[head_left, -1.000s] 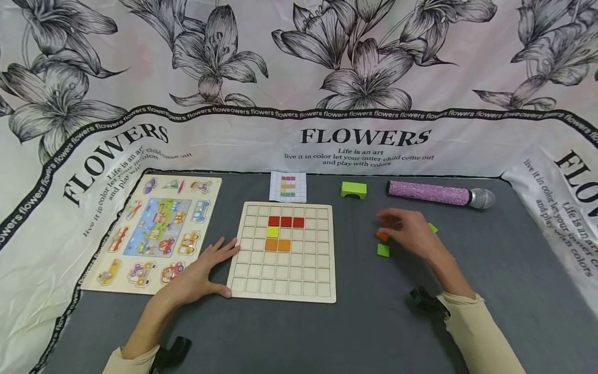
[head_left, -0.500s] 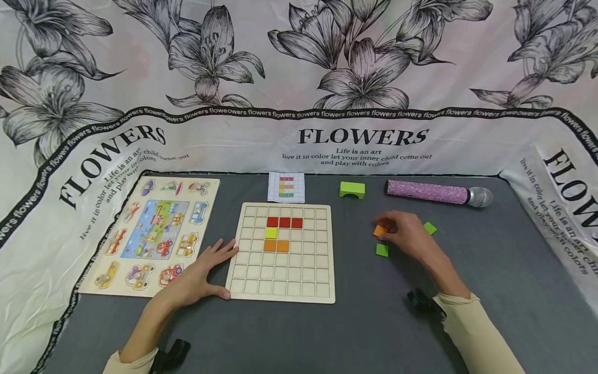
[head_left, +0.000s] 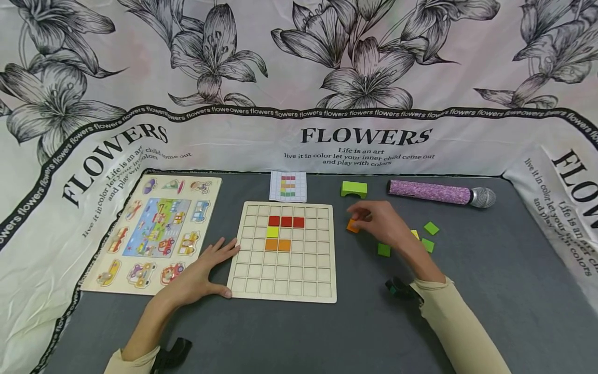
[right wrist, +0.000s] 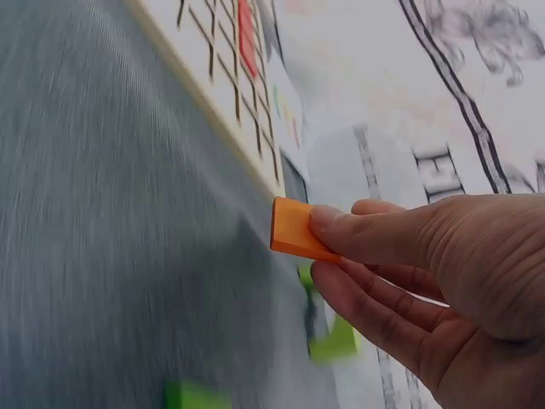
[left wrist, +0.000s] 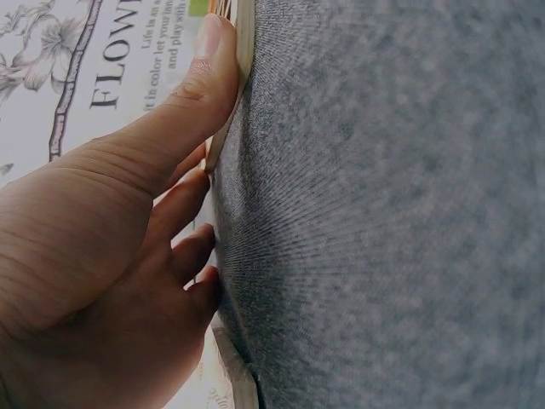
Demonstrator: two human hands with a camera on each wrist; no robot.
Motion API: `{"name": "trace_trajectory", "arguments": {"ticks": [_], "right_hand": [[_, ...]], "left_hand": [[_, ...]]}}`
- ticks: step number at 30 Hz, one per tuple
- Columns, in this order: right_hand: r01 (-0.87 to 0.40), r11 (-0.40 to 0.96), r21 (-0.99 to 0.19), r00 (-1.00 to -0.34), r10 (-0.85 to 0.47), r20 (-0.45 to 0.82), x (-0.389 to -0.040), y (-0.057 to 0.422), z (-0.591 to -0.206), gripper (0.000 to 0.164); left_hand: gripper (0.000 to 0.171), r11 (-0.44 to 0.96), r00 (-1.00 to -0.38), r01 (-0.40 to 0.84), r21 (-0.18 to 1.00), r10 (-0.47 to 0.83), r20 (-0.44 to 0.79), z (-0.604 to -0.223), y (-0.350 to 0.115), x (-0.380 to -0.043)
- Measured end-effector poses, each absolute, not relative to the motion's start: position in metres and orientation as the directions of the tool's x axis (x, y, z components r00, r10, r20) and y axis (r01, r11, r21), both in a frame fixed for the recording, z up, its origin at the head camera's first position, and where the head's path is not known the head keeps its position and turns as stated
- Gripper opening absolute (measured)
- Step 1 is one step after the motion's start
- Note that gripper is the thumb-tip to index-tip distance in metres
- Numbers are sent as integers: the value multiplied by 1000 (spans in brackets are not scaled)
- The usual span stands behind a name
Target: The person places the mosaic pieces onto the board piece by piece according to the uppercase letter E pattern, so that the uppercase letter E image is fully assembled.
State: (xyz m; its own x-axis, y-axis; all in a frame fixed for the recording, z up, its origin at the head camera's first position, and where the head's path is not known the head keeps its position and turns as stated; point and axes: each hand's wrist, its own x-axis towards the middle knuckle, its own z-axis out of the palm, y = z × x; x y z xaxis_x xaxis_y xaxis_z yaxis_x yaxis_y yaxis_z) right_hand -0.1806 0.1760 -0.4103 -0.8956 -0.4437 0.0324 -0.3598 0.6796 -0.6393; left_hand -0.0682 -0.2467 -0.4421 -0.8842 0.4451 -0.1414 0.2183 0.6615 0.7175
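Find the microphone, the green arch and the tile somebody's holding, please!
Microphone [head_left: 434,192]: head view, on its sparkly purple handle.
Green arch [head_left: 354,187]: head view, on the solid part above its opening.
Held tile [right wrist: 293,228]: right wrist view, on its orange flat face.

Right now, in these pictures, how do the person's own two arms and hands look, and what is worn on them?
The left hand and right hand wear no gloves. The left sleeve and right sleeve are plain beige cloth. A small black device shows beside each cuff, left and right; its details are too small to tell.
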Motion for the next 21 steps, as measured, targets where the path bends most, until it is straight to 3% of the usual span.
{"name": "trace_trajectory", "arguments": {"ticks": [15, 21], "right_hand": [[-524, 470, -710, -711, -700, 61, -171, 83, -423, 26], [-511, 475, -716, -714, -698, 47, -167, 70, -430, 23]], "left_hand": [[98, 673, -888, 210, 710, 434, -149, -443, -247, -69], [98, 672, -889, 213, 709, 434, -145, -444, -248, -68]]}}
